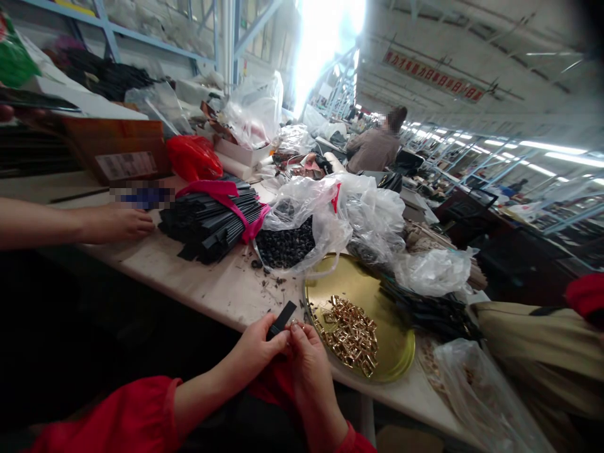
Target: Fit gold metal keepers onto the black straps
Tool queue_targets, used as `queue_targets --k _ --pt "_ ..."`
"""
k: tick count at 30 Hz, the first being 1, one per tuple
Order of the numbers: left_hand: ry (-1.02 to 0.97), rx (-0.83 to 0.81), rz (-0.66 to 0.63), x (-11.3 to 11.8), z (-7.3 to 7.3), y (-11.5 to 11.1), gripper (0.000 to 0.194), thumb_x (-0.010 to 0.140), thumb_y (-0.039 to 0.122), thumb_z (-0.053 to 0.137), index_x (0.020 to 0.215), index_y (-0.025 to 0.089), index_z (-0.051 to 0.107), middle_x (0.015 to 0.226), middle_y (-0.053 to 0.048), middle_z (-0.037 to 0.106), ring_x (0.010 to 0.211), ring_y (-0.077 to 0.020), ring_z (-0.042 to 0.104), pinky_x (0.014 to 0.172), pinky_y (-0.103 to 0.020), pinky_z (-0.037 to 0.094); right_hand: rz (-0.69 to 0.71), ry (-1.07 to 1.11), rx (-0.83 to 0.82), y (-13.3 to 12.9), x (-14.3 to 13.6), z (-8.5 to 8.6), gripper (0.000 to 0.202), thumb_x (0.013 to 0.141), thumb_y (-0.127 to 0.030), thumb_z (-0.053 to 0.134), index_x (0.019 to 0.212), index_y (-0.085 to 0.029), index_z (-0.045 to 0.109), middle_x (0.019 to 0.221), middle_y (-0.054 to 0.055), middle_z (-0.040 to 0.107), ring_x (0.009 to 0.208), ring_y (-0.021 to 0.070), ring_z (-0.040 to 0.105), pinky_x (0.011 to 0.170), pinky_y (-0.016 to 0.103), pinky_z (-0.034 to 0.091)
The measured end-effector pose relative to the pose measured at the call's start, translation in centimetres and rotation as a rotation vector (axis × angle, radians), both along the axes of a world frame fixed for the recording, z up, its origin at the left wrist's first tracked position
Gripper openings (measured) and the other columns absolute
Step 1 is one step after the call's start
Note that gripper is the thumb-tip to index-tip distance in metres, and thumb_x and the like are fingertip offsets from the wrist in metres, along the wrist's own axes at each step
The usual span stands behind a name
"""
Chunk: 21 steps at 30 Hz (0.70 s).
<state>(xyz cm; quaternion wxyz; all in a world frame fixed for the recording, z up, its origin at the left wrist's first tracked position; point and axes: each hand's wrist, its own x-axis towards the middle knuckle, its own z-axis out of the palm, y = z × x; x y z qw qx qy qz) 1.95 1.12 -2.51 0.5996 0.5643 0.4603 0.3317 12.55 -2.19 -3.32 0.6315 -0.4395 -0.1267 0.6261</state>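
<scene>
the left hand (261, 343) pinches a black strip (284, 316) whose long axis slants forward and rightward, its free end just ahead of the right hand (309, 355), closed on a small shiny piece (294, 321).

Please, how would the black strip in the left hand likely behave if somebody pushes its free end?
The black strip would probably bend only a little, since it sticks out straight from the left hand without drooping. It is probably light, because it looks small and flat. Its dull surface may not be very slippery.
</scene>
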Motion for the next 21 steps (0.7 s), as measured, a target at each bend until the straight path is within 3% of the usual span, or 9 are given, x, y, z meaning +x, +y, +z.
queue_targets --k 4,8,15,21 --pt "-0.1 -0.104 -0.002 0.3 0.0 -0.4 0.031 0.072 0.041 0.058 0.083 0.012 0.055 0.065 0.002 0.054 0.058 -0.012 0.048 0.054 -0.022 0.039 -0.007 -0.016 0.041 -0.6 -0.7 -0.3 0.022 0.066 -0.032 0.072 0.072 -0.018 0.056 0.058 -0.007 0.058 0.051 0.0058 0.051 0.049 0.017 0.039" --pt "-0.181 -0.231 0.024 0.8 0.3 -0.6 0.037 0.07 0.044 0.06 0.087 0.012 0.055 0.058 0.006 0.047 0.047 -0.0068 0.037 0.044 -0.018 0.03 -0.061 -0.048 0.037 -0.5 -1.1 0.0 0.025 0.064 -0.033 0.073 0.072 -0.018 0.055 0.063 -0.006 0.062 0.053 0.0068 0.054 0.054 0.019 0.043" --pt "-0.288 -0.266 0.107 1.9 0.3 -0.3 0.035 0.067 0.042 0.066 0.083 0.012 0.059 0.067 0.002 0.056 0.056 -0.0087 0.044 0.05 -0.017 0.033 -0.243 -0.016 -0.053 0.6 -1.8 -1.0 0.033 0.055 -0.037 0.076 0.073 -0.02 0.055 0.069 -0.006 0.064 0.066 0.0097 0.06 0.065 0.022 0.047" --pt "-0.355 -0.375 0.119 2.6 0.1 0.3 0.038 0.067 0.043 0.067 0.088 0.012 0.06 0.063 0.004 0.052 0.051 -0.0067 0.041 0.048 -0.017 0.032 -0.241 -0.02 -0.064 1.4 -1.2 -1.3 0.03 0.061 -0.036 0.073 0.081 -0.021 0.057 0.077 -0.003 0.065 0.073 0.012 0.061 0.07 0.025 0.047"
